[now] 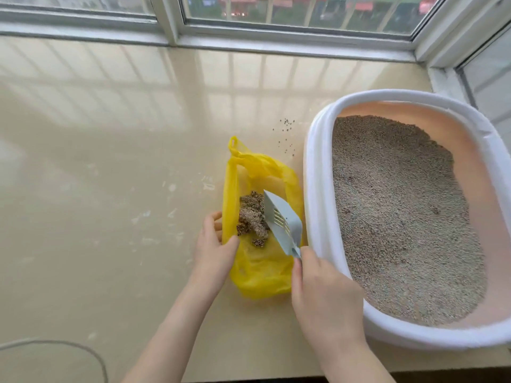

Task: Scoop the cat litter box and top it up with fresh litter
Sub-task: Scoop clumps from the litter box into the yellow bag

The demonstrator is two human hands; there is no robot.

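1. Step in hand, by judgement: emptying scooped clumps into the bag; scooping phase, top-up not yet begun. No fresh litter container in view.
2. Right hand (326, 288), lower centre of frame: fingers curled round the handle of the scoop (282, 219), thumb lying along the handle. Scoop blade tilted on edge over the bag mouth, slots facing left, apparently empty.
3. Left hand (213, 244), just left of the bag: thumb and fingers pinching the near edge of the yellow bag (260, 269), holding it open.
4. Clumps (251, 219) lying inside the bag, centre of frame, touching or just beside the scoop blade; cannot tell which.
5. Litter box (318, 189), right side of frame, just beside the bag; white rim, pinkish inner wall, litter (401, 217) spread fairly even inside.
6. Stray grains (287, 134) on the ledge (110, 189), above the bag, near the box's left rim.
7. Next move, by judgement: swing scoop right over the rim, blade level, sift for remaining clumps; keep bag mouth held open for the return.
8. Risk: thin bag collapsing if released; grains dropping between bag and box.
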